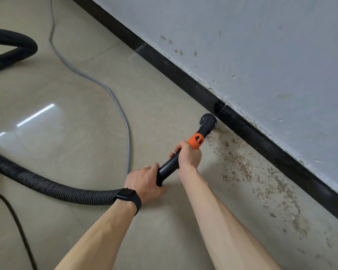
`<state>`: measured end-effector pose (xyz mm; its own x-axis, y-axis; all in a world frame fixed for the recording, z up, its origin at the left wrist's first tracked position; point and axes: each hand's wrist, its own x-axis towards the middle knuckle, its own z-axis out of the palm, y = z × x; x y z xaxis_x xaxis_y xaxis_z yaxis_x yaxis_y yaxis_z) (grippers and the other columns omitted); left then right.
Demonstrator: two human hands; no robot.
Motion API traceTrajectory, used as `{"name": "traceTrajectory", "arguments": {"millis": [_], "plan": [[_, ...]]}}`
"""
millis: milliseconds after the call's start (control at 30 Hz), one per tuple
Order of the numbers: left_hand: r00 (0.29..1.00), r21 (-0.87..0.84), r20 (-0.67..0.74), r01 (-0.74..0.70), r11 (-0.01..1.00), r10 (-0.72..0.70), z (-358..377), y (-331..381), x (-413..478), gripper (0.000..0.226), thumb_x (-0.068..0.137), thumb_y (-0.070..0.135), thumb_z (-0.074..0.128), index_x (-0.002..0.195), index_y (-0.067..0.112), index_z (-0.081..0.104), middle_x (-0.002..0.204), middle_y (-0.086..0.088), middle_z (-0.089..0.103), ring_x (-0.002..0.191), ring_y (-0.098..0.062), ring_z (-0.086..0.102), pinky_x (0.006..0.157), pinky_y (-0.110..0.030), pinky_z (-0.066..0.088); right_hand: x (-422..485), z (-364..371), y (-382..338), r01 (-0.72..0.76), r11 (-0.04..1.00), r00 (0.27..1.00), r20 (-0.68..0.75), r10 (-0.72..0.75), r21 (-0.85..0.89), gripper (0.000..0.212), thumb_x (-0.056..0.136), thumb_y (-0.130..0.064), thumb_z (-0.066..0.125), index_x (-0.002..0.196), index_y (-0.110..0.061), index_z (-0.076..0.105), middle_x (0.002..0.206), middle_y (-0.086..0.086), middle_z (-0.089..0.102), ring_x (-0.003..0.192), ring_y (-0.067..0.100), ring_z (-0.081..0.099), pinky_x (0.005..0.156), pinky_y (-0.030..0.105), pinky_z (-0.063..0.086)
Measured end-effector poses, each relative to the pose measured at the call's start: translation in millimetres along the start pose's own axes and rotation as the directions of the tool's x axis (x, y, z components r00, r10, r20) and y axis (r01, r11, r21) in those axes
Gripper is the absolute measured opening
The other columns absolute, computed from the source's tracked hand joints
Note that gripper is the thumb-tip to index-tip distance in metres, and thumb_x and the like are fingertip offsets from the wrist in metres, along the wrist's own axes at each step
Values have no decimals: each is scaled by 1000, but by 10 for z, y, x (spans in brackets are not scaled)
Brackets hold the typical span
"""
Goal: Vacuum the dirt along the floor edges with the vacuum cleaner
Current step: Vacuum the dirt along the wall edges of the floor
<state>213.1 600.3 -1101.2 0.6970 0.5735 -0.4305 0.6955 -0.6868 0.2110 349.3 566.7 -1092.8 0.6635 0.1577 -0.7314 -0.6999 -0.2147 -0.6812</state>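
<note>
The right hand was wrapped around the rigid black plastic vacuum tube, just below its orange collar. The left hand, with a silver ring and a black wristwatch, gripped the tube's lower end, where the ribbed black hose joined it. The round black brush nozzle sat on the glossy beige tiled floor against the black skirting board. Brown crumbly dirt lay scattered along that edge, from the nozzle toward the person. A grey cable snaked across the floor to the left, beneath the scuffed pale grey wall.
</note>
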Motion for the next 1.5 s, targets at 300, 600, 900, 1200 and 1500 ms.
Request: {"name": "traceTrajectory", "arguments": {"millis": [300, 600, 900, 1200, 1500], "plan": [[998, -74, 56, 8, 997, -4, -67, 59, 172, 37, 74, 54, 62, 95, 27, 47, 70, 5, 54, 68, -25, 60, 57, -29, 44, 149, 85, -91, 11, 999, 1000, 5, -11, -32, 22, 64, -3, 56, 85, -6, 53, 54, 7, 56, 42, 25, 56, 51, 33, 51], [998, -115, 48, 51, 992, -46, -85, 29, 232, 38, 75, 53, 61, 94, 26, 45, 69, 7, 51, 68, -23, 58, 55, -28, 39, 235, 219, -117, 20, 998, 999, 37, -17, -62, 19, 64, -4, 55, 83, -6, 54, 55, 8, 54, 42, 26, 56, 53, 34, 51], [996, -148, 17, 92, 985, -90, -131, -101, 287, 37, 74, 53, 61, 94, 25, 47, 68, 6, 52, 67, -24, 58, 58, -30, 44, 227, 454, -218, 39, 990, 993, 115, -23, -134, 10, 66, -5, 57, 76, -5, 56, 56, 8, 55, 43, 26, 59, 54, 35, 52], [999, -61, 31, 20, 998, -18, -173, -314, 120, 36, 70, 56, 58, 90, 28, 45, 66, 5, 54, 59, -19, 55, 52, -28, 39, 55, 473, -67, 31, 990, 986, 164, -9, -137, 15, 68, -7, 58, 82, -5, 58, 60, 7, 59, 47, 26, 62, 56, 35, 55], [983, 69, 178, -61, 996, 48, 56, -588, -510, 41, 72, 59, 55, 96, 28, 44, 79, 5, 60, 72, -23, 63, 62, -32, 49, -455, 235, 586, -25, 997, 998, 59, 29, -67, 25, 72, -7, 57, 97, -6, 54, 63, 8, 59, 44, 24, 62, 47, 26, 49]]}}
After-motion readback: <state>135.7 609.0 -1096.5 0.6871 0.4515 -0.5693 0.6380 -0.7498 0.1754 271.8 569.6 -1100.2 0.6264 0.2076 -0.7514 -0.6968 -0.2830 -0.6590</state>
